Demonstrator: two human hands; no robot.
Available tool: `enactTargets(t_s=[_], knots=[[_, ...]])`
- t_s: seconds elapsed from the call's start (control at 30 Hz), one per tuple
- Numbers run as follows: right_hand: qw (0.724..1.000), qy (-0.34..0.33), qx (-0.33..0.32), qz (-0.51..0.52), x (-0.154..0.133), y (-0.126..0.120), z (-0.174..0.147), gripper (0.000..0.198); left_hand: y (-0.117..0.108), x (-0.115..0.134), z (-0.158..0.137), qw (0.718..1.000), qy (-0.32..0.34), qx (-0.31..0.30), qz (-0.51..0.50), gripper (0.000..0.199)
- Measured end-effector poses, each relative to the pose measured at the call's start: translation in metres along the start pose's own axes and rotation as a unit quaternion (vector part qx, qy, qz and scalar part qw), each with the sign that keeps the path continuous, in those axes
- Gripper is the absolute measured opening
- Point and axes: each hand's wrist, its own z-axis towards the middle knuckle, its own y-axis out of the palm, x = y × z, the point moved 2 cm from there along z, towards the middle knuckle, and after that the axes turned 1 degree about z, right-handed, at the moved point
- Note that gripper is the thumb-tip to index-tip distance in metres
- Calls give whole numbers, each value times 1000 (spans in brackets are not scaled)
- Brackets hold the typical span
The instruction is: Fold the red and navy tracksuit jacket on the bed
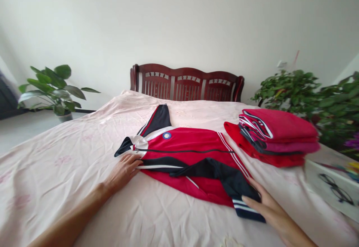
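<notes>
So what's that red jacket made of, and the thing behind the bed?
The red jacket looks like smooth, slightly shiny sports fabric, maybe polyester; it lies limp and creases softly under the left hand and right hand. The headboard looks like dark reddish wood with a glossy varnish, carved into slats.

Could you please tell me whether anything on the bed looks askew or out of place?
The red jacket lies half-folded: one dark sleeve juts toward the headboard, the other drapes across its front. The left hand presses by its collar, the right hand at the cuff. The folded stack looks tidy.
</notes>
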Motion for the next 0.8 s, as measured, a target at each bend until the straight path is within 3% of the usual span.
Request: enactTargets(t_s=[0.1, 0.17, 0.27, 0.37, 0.47, 0.57, 0.67, 0.8], knots=[[996, 36, -64, 40, -6, 2, 3, 84, -2, -1, 9, 998, -21, -7, -53, 27], [985, 87, -119, 94, -11, -7, 3, 76, -8, -4, 12, 989, -80, 15, -123, 32], [968, 116, -139, 173, -16, -33, -2, 70, -21, -16, 9, 949, -181, 56, -252, 44], [955, 127, -190, 187, -18, -43, -14, 60, -32, -32, -4, 931, -212, 23, -297, 45], [957, 95, -258, 89, -23, -27, -26, 52, -35, -42, -18, 954, -182, -45, -236, 33], [964, 18, -264, -10, -33, -7, -32, 47, -36, -37, -22, 978, -152, -82, -117, 27], [956, 5, -291, -46, -44, 1, -37, 43, -33, -8, -19, 994, -79, -68, 3, 42], [928, 47, -368, -26, -52, -2, -39, 52, -20, 45, -12, 997, 39, -21, 66, 63]])
